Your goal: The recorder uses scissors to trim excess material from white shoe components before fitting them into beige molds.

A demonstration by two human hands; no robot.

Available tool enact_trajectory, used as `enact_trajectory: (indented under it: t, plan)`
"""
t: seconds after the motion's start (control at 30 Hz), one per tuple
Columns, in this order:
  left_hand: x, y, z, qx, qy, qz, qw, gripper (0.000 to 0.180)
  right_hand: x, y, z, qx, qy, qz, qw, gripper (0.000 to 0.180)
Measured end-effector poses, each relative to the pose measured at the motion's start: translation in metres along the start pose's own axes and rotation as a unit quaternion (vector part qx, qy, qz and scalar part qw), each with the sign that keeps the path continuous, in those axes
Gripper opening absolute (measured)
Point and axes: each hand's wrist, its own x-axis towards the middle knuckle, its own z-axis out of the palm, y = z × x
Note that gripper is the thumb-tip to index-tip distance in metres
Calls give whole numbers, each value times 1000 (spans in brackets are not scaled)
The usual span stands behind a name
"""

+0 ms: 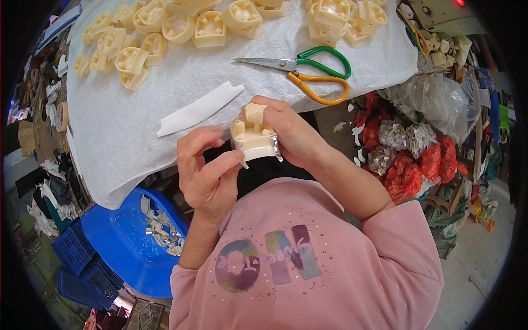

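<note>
My right hand (294,132) grips a hollow, D-shaped cream plastic piece (256,137) that looks like a shoe heel, with shiny silver covering (275,147) at its sides. Tan wrapping shows on a finger (254,114) over its far edge. At the piece's left near corner, my left thumb touches the silver edge, while the other fingers of my left hand (204,168) are bent and apart from it. A curved white strip (201,109) lies on the cloth just beyond my left hand. Scissors (308,70) with one green and one orange handle lie beyond my right hand, blades pointing left.
Many similar cream pieces (179,27) sit along the far side of the white cloth (110,137). A blue basin (118,236) with scraps stands at my lower left, beside blue crates (77,247). Red plastic bags (404,176) and clear bags (440,104) crowd the right.
</note>
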Motion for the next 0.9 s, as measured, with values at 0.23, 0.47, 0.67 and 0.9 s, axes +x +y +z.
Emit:
enact_trajectory:
  t: [0.23,0.47,0.67,0.9]
  plan:
    - [3,1,6,-14,-23,29,999,25,2,0,-5,-26,-22,13,999,18]
    - [9,0,9,-11,-73,64,995,30,6,2,-19,-39,-51,30,997,19]
    - [13,-4,8,88,-76,92,989,39,-14,-31,-27,-485,93,-264,828,25]
    - [16,-14,31,242,-129,158,949,37,-20,-51,-70,-806,221,-296,464,48]
